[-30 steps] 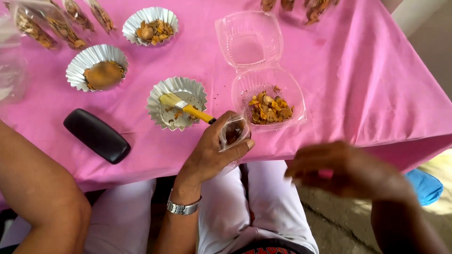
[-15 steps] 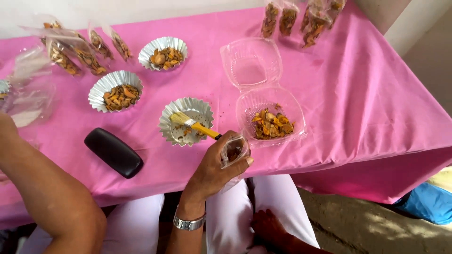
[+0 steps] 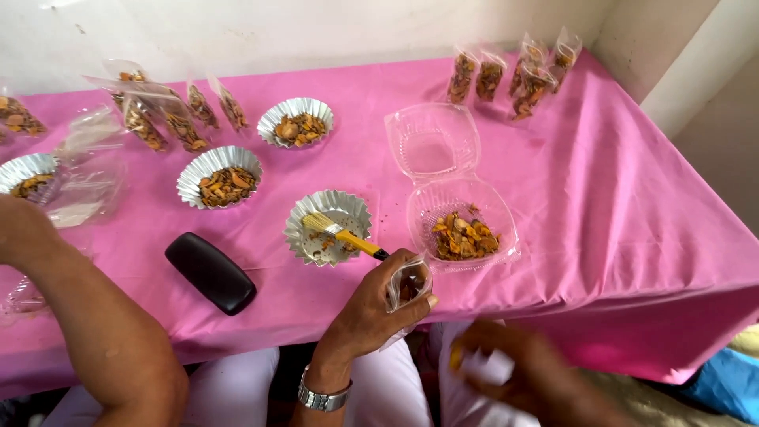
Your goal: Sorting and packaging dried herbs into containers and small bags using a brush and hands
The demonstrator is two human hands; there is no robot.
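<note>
Co-worker's arm (image 3: pixel 87 316): far left, bare forearm lying over the pink tablecloth (image 3: pixel 632 198); not the wearer's.
Foil cups: one at the left edge (image 3: pixel 24 170), one with orange-brown chips (image 3: pixel 219 175), one farther back (image 3: pixel 295 122).
Filled packets, left (image 3: pixel 154 115): clear sleeves of chips lying near the wall.
Black case (image 3: pixel 210 273): oblong, lying near the table's front edge.
Brush cup (image 3: pixel 327 227): foil cup, nearly empty, a few crumbs left.
Brush (image 3: pixel 341 233): yellow handle, pale bristles resting in that cup, handle end just beside the left hand.
Left hand (image 3: pixel 370 312): watch on the wrist, fingers closed around a small clear bag (image 3: pixel 407 286); the bag is held mouth-up at the table's front edge and holds a few dark pieces.
Clamshell box (image 3: pixel 462 225): clear, hinged lid open behind, orange chips in the near half.
Right hand (image 3: pixel 518 372): blurred, below the table edge over the lap; something pale and a yellow bit show at it, but its grip cannot be told.
Filled packets, right (image 3: pixel 522 75): standing at the far corner.
Risk: the bag hangs off the table edge, so a slack pinch or a tilt would likely spill pieces into the lap; the hand could also nudge the brush handle and tip its light cup.
</note>
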